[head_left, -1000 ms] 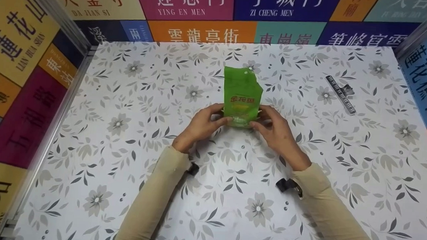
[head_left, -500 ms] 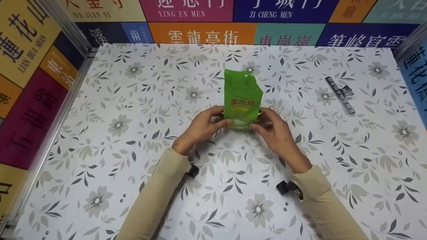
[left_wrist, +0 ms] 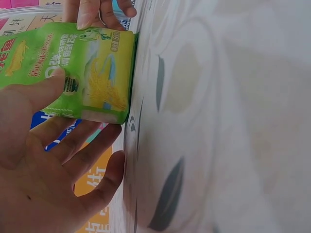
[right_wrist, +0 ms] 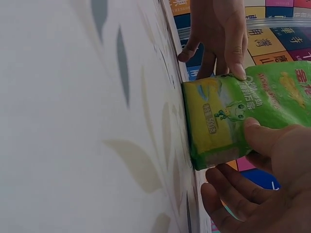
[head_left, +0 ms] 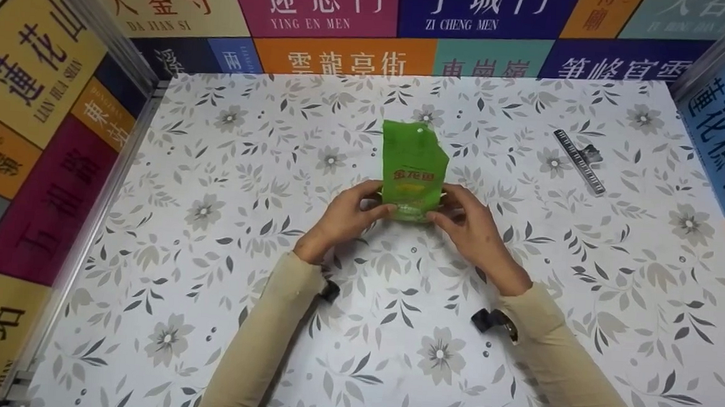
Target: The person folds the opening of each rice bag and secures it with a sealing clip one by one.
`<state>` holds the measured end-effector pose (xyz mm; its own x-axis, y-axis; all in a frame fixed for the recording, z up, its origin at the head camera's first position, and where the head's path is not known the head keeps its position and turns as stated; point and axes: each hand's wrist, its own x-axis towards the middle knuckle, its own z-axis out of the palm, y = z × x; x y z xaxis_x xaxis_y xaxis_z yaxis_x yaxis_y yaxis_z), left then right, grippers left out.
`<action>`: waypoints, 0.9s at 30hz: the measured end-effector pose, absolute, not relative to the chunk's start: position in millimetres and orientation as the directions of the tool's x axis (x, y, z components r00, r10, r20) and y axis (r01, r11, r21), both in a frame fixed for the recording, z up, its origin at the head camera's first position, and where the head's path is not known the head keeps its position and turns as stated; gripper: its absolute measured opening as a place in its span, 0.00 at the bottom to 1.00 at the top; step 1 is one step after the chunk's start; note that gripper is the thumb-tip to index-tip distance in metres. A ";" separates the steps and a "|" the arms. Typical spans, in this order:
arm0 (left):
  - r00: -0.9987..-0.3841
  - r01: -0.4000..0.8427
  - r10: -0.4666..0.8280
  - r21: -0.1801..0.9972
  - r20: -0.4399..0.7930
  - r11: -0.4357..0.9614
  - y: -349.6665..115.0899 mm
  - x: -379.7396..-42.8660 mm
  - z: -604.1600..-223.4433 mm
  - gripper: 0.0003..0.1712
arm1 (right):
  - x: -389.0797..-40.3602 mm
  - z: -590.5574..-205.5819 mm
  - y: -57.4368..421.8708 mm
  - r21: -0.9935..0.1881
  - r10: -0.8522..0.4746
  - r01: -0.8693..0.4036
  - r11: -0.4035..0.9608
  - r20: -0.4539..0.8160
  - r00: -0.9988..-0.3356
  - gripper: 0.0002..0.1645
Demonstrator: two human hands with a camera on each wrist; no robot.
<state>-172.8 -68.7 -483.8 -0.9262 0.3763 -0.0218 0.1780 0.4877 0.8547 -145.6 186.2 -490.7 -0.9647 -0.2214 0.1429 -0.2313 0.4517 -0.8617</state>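
A green food bag (head_left: 414, 163) with red lettering stands upright on the patterned table, its upper right corner cut off at a slant. My left hand (head_left: 347, 218) holds its left side, with the thumb on the front face and fingers around the edge. On the opposite side my right hand (head_left: 476, 231) grips it in the same way, low down. In the left wrist view the bag (left_wrist: 104, 73) shows a yellow wheat picture, its base at the tabletop. From the right wrist, the bag (right_wrist: 218, 116) shows a printed green frog and a weight label.
Right of the bag lies a long black clip (head_left: 579, 162) on the floral table covering (head_left: 265, 161). Coloured panels (head_left: 339, 53) with Chinese lettering border the table at the back and both sides.
The bag and both hands have come slightly lower in the head view, toward the person. Both hands keep their hold on it; the clip lies where it was.
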 end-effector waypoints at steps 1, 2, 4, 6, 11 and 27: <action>-0.926 0.178 0.377 0.854 -0.022 0.488 -68.4 -172.7 -483.9 0.28 | -145.5 -491.0 186.4 -0.862 -0.220 -0.232 0.451 0.145 -0.965 0.33; -0.926 0.176 0.376 0.854 -0.024 0.489 -68.1 -172.5 -484.0 0.28 | -145.4 -491.4 186.5 -0.862 -0.219 -0.235 0.450 0.148 -0.964 0.34; -0.927 0.175 0.375 0.852 -0.027 0.494 -67.7 -172.0 -484.0 0.28 | -145.1 -491.8 186.6 -0.862 -0.218 -0.237 0.447 0.152 -0.964 0.34; -0.926 0.174 0.376 0.852 -0.029 0.495 -67.6 -171.6 -484.1 0.28 | -144.8 -492.1 186.7 -0.862 -0.220 -0.239 0.447 0.154 -0.963 0.34; -0.927 0.170 0.374 0.854 -0.031 0.492 -67.7 -170.8 -483.3 0.28 | -143.3 -490.7 187.2 -0.859 -0.224 -0.235 0.454 0.146 -0.964 0.33; -0.931 0.158 0.362 0.842 -0.047 0.516 -69.3 -164.8 -483.4 0.29 | -136.9 -491.0 187.6 -0.864 -0.221 -0.205 0.461 0.113 -0.969 0.32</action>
